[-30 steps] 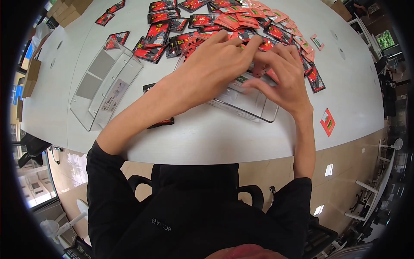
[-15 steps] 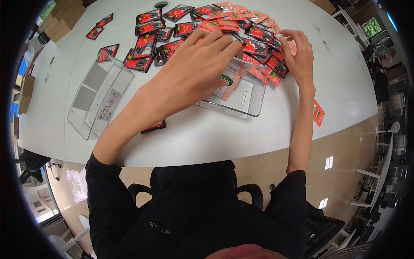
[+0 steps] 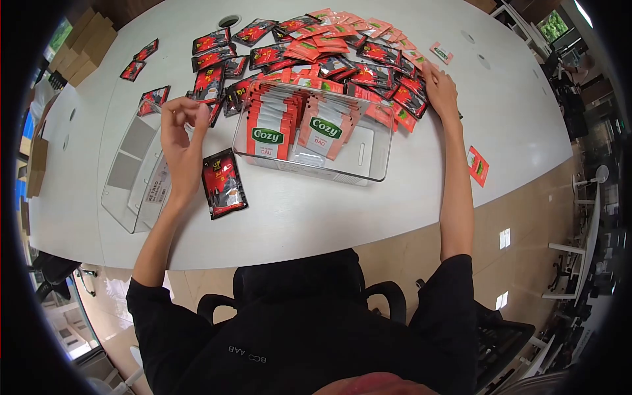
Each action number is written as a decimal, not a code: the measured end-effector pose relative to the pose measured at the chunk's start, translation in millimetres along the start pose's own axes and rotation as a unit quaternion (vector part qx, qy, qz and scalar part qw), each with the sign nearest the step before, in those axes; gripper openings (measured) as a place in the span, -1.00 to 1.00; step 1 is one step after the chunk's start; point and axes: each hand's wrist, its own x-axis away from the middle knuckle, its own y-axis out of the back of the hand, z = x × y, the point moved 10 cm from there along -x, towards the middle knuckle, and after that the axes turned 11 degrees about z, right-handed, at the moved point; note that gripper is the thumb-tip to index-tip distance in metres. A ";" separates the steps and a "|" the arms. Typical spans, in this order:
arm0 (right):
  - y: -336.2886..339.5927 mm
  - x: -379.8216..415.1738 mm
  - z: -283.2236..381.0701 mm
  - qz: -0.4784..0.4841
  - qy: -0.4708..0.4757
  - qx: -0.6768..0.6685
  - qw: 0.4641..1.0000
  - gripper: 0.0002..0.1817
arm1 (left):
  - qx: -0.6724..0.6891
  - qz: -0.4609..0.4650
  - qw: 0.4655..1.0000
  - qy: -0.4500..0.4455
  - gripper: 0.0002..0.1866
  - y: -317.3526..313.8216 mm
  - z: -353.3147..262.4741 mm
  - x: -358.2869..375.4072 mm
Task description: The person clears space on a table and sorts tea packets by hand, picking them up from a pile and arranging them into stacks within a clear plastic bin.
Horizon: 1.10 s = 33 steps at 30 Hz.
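A clear plastic bin (image 3: 309,168) stands in front of me, holding two upright rows of tea sachets: red Cozy "Dâu" sachets (image 3: 268,135) on the left and pink Cozy "Đào" sachets (image 3: 324,128) beside them. The bin's right part shows bare bottom. My left hand (image 3: 183,148) is raised left of the bin, fingers loosely bent and thumb apart, with nothing in it. Just right of it lies a black-and-red coffee sachet (image 3: 225,184). At the right edge of the sachet pile, my right hand (image 3: 442,95) has its fingertips closed at a pink tea sachet (image 3: 417,59), partly hidden by them.
Mixed black-red coffee sachets (image 3: 210,82) and pink tea sachets (image 3: 378,27) spread behind the bin. A second clear bin (image 3: 131,164) lies at left. Single sachets lie at right (image 3: 478,166) and far left (image 3: 146,50). Cardboard boxes (image 3: 85,43) stand at the back left.
My left hand has left the bin and swung to the left, uncovering the sachet rows. My right hand has shifted slightly, its fingers drawn closer together at the pile's edge.
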 end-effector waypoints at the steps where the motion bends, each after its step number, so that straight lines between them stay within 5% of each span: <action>1: 2.6 3.6 12.6 -0.016 0.018 -0.001 1.000 -0.52 | 0.116 -0.029 0.991 0.060 -0.82 4.5 19.6 2.8; 4: 0.3 7.9 28.6 -0.001 0.079 -0.129 0.989 -0.57 | 0.126 -0.021 0.988 0.090 -0.88 -0.5 28.1 10.0; 6: 1.0 5.9 27.1 -0.036 0.113 -0.086 0.989 -0.59 | 0.127 -0.015 0.989 0.080 -0.88 -10.2 23.9 16.1; 9: 9.2 8.7 33.3 -0.086 0.145 -0.042 0.985 -0.62 | 0.238 0.084 0.940 0.230 -0.87 -43.6 49.7 27.6; 17: 51.4 32.6 65.1 -0.142 0.116 -0.166 0.969 -0.71 | 0.203 0.108 0.941 0.248 -0.86 -47.5 44.6 27.9; 20: 68.1 48.5 83.3 -0.188 0.146 -0.227 0.944 -0.76 | 0.203 0.103 0.940 0.254 -0.86 -46.4 46.9 28.8; 25: 61.1 66.0 127.2 -0.131 0.265 -0.396 0.869 -0.75 | 0.213 0.096 0.940 0.248 -0.86 -44.5 48.5 28.4; 29: 54.9 82.6 156.0 -0.112 0.333 -0.358 0.865 -0.62 | 0.213 0.100 0.938 0.252 -0.87 -44.9 53.0 29.4; 33: 43.5 86.4 176.5 -0.057 0.366 -0.175 0.913 -0.45 | 0.212 0.098 0.940 0.248 -0.87 -45.1 52.8 30.5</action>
